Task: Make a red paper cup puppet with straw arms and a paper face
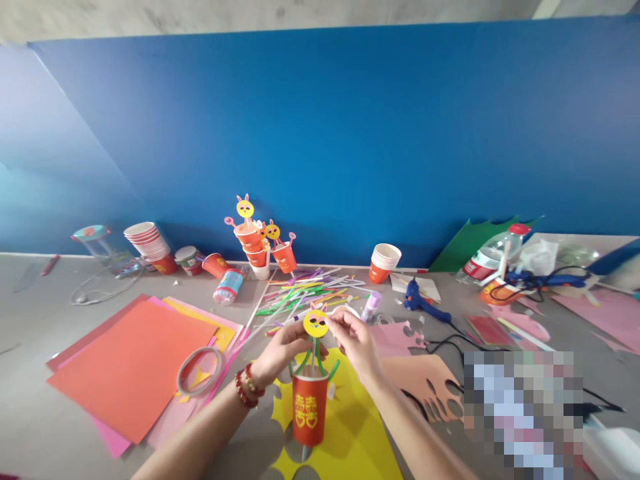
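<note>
Beyond the left hand point(287, 343) and the right hand point(357, 340), a broad blue panel point(350, 133) is standing like a low wall, spanning the view. Far to the left hand's outer side, a slanting seam point(65, 91) is crossing it, and its colour is paling. Above, a mottled grey surface point(250, 17) is showing. Beneath both hands, a grey worktop point(30, 373) is spreading out sideways, and soft light is falling across it.

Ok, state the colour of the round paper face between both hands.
The round paper face is mainly yellow, seen best in the head view.
</note>
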A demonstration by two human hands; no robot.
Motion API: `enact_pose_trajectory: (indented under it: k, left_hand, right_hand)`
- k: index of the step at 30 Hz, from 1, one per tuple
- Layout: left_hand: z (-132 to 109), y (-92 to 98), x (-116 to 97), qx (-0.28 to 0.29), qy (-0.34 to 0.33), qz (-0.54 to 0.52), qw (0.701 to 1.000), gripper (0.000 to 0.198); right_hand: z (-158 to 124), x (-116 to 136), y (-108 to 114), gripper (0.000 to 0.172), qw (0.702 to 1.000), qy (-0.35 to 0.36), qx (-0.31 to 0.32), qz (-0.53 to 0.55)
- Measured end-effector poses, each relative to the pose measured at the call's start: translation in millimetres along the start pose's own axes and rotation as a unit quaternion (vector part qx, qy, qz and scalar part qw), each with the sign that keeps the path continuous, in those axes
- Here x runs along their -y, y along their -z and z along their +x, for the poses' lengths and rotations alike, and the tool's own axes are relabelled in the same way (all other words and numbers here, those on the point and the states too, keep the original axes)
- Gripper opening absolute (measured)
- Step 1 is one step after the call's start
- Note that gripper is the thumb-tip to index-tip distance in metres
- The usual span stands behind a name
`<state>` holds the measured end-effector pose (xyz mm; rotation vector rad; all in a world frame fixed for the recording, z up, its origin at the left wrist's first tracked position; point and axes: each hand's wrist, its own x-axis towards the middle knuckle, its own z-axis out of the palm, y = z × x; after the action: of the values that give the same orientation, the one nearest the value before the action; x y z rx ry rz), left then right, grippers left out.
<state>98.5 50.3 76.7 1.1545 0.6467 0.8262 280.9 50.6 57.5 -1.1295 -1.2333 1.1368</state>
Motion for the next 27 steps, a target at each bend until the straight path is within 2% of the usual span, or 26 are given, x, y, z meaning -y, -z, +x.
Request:
enact_pose_trajectory:
  k: [8,16,27]
  left_hand:
    - [-1.4,5.5,5.4,-0.002,-0.006,-0.009,1.0,0.034]
    - [-0.6,3.6,6.1,-0.006,-0.005,-0.026,1.0,0.031]
    - [-0.6,0.1,6.4,-0.027,0.009,-0.021,0.999,0.037]
  right_hand:
    - [-3.5,-7.9,-1.7,0.034,1.0,-0.001,0.008,-0.015]
    - [-5.2,-4.9,-1.4,0.033,1.0,0.006,0.005,-0.026]
    - [-7.2,-0.2,-1.3,0.033,0.998,0.029,0.009,-0.061]
